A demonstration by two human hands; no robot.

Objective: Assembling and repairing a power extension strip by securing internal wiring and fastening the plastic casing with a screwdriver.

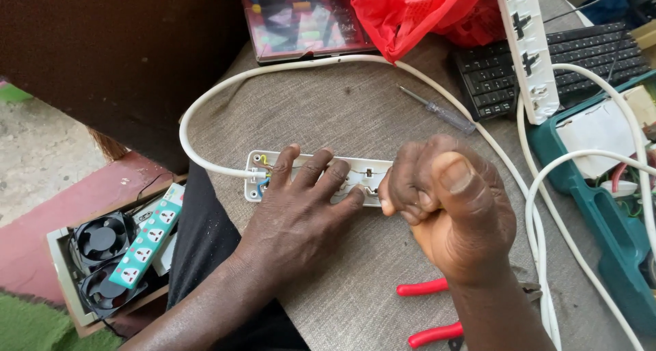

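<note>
An opened white power strip base (254,161) lies on the grey cloth-covered table (342,112), its coloured wires showing at the left end where a white cable (198,105) enters. My left hand (301,211) lies flat on it, fingers spread, pressing it down. My right hand (451,207) is curled into a fist at the strip's right end, pinching something small that I cannot make out.
A clear-handled screwdriver (441,112) lies beyond the strip. Red-handled pliers (430,310) lie near my right wrist. A second white power strip (526,47), black keyboard (588,57), red plastic bag (417,9), teal case (608,214) and fans in a box (102,255) surround the work.
</note>
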